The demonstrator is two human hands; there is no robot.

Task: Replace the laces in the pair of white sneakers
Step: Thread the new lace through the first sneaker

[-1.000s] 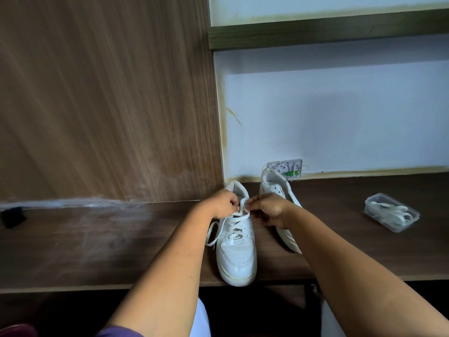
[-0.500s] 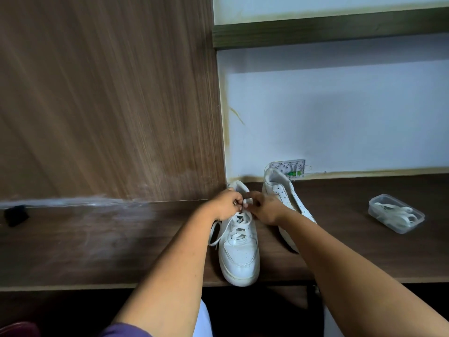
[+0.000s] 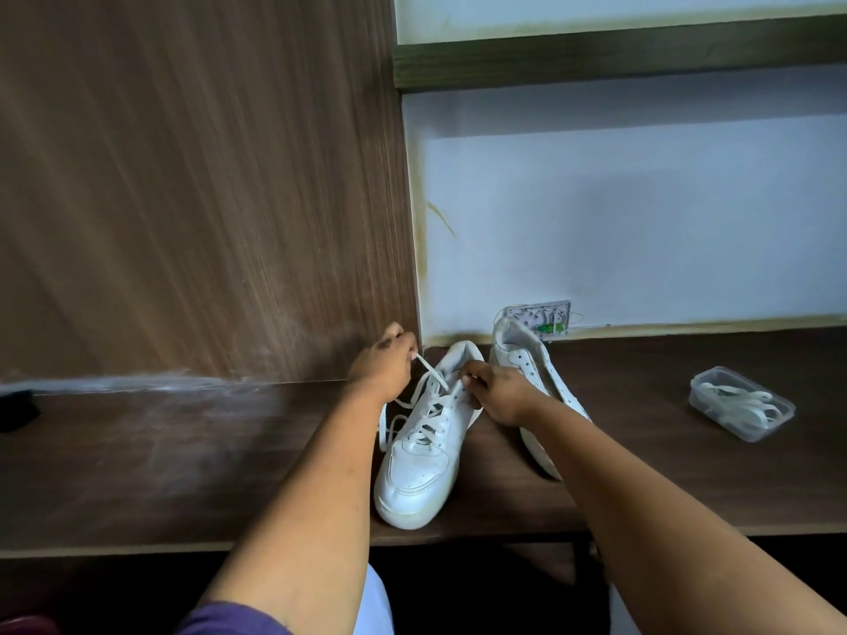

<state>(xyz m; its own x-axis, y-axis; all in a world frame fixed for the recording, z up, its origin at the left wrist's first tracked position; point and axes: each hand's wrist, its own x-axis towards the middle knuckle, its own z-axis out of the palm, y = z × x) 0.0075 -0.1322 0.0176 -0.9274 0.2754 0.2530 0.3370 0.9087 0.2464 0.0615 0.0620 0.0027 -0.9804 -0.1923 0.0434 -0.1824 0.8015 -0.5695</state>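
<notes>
Left hand (image 3: pixel 382 366) forms one grip, its fingers curled and pinching the end of a white lace (image 3: pixel 430 371); that lace runs taut from the fingertips down toward 5 o'clock into the upper eyelets of the near sneaker (image 3: pixel 424 444). Right hand (image 3: pixel 497 394) forms the other grip, fingers curled round the sneaker's collar edge at its 3 o'clock side. This white sneaker stands on the dark wooden tabletop (image 3: pixel 183 460), toe toward the person, partly laced, with slack loops hanging off its 9 o'clock side. At its 2 o'clock lies the second sneaker (image 3: pixel 522 359), tipped on its side, eyelets bare. Well apart at 3 o'clock sits a clear plastic box (image 3: pixel 742 407) holding white laces.
</notes>
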